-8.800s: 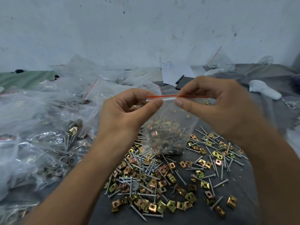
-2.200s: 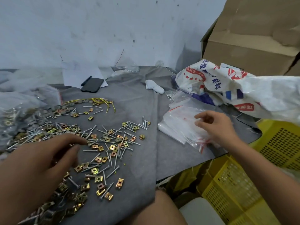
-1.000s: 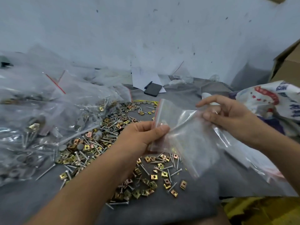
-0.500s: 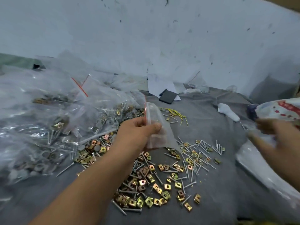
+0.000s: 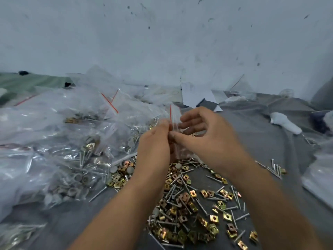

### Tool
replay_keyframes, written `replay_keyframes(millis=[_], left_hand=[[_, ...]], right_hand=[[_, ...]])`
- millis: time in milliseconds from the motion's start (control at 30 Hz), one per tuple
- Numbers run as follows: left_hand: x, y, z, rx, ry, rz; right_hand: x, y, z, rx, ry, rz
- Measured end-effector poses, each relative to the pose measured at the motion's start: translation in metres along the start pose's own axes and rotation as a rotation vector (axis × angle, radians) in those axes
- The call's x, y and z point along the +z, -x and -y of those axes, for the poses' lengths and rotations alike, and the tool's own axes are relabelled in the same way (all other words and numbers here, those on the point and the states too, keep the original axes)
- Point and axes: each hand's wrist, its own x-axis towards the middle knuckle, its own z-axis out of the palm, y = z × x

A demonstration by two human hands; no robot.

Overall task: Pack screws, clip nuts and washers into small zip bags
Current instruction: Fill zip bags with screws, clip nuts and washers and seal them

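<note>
A small clear zip bag (image 5: 175,114) with a red strip stands upright between my hands, empty as far as I can see. My left hand (image 5: 155,143) pinches its left edge. My right hand (image 5: 203,136) holds the other side, thumb against the bag and fingers spread behind it. Below the hands lies a loose pile of gold clip nuts (image 5: 183,201) mixed with silver screws (image 5: 201,206) on the grey cloth (image 5: 255,141). A few round grey washers (image 5: 113,169) lie at the pile's left edge.
Packed zip bags (image 5: 59,141) of hardware are heaped on the left. A dark phone with a pen (image 5: 209,105) and white paper (image 5: 194,94) sit at the back by the wall. A white object (image 5: 284,121) lies at the right. More clear bags (image 5: 317,177) show at the right edge.
My right hand has come back from the right and joined my left hand on the small bag. The view has swung left, toward the pile.
</note>
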Motion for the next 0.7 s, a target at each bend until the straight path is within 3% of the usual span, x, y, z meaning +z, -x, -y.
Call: replay_keyframes(millis=[167,333,467,600,700], left_hand=[[0.0,0.003,0.007,0.063,-0.091,0.106],[0.0,0.009,0.006,0.113,-0.174,0.187],[-0.007,0.01,-0.001,0.363,-0.546,0.213],[-0.026,0.006,-0.02,0.623,-1.029,0.437],[-0.018,0.011,-0.019,0.679,-1.103,0.429]], right_hand=[[0.002,0.008,-0.018,-0.008,-0.161,0.005],[-0.001,0.007,-0.028,-0.039,-0.16,-0.09],[-0.006,0.008,-0.029,-0.056,-0.134,-0.176],[-0.029,0.008,-0.022,-0.118,-0.144,-0.013],[-0.032,0.012,-0.011,-0.185,-0.186,0.029]])
